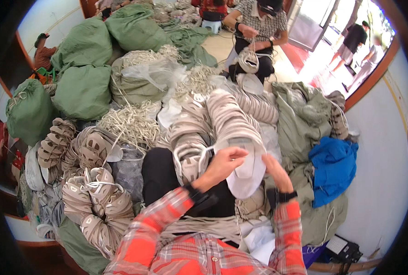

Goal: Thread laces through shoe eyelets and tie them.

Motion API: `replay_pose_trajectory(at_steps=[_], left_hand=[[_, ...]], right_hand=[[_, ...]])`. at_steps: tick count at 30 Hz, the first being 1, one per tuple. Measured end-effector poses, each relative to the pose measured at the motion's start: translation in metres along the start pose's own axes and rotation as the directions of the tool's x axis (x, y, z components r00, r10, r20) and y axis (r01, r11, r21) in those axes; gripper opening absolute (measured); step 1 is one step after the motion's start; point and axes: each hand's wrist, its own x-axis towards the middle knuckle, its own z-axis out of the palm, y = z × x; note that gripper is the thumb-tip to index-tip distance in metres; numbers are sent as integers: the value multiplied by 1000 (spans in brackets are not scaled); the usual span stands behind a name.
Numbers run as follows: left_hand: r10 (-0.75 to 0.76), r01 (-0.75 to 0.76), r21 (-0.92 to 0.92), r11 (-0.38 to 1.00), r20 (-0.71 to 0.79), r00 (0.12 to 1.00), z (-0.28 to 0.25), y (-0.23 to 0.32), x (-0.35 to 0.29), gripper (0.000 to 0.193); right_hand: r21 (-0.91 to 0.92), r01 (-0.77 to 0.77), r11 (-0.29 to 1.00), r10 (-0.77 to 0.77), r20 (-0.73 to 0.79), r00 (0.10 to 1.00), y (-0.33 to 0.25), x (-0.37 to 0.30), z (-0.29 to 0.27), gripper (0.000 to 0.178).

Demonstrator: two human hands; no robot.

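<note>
A stack of beige-and-white shoe uppers [229,110] runs away from my lap, and a pale shoe upper [247,181] lies at its near end. My left hand [222,166] is over the left side of this upper, fingers curled in a pinch; what they hold is too small to make out. At the right edge of the same upper, my right hand [277,172] has its fingers closed on the rim. Left of it, on my lap, stands a laced upper [191,158] with a white lace [206,150] stretching toward my left hand.
Loose cream laces [133,123] are heaped at the left, beyond bundled uppers [103,206]. Full green sacks [82,91] stand far left. A blue cloth [334,169] lies at the right. Across the pile, another person [259,27] works on an upper. Laces [199,227] lie across my lap.
</note>
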Motion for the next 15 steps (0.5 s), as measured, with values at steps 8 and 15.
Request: replay_pose_trajectory(at_steps=[8, 15], left_hand=[[-479, 236, 671, 703, 202, 854, -193, -10, 12, 68], [-479, 74, 617, 783, 524, 704, -208, -8, -5, 61]], right_hand=[[163, 179, 970, -167, -86, 982, 14, 29, 31, 49], [63, 151, 987, -150, -6, 989, -59, 7, -5, 41]])
